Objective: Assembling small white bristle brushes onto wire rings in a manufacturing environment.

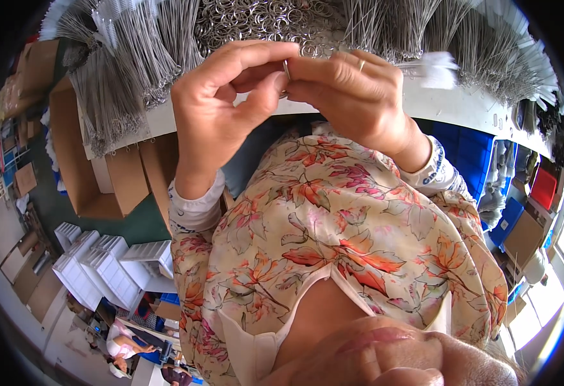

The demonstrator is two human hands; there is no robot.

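My left hand (221, 106) pinches a small metal ring (286, 68) between thumb and forefinger, just above the table's near edge. Against it, my right hand (356, 96) is closed, its fingertips touching the same ring. A thin wire brush runs out from behind the right hand's knuckles, ending in a blurred white bristle head (437, 70); its wire end is hidden by the fingers. Just beyond both hands spreads a heap of loose metal rings (263, 22). Bundles of twisted-wire brushes lie to the left (111, 77) and right (449, 29) of the heap.
The white table (449, 106) curves across in front of me. Open cardboard boxes (99, 174) stand at the left, with white plastic bins (102, 267) beyond. A blue crate (462, 151) sits below the table at the right. Another person (124, 341) is far off at the lower left.
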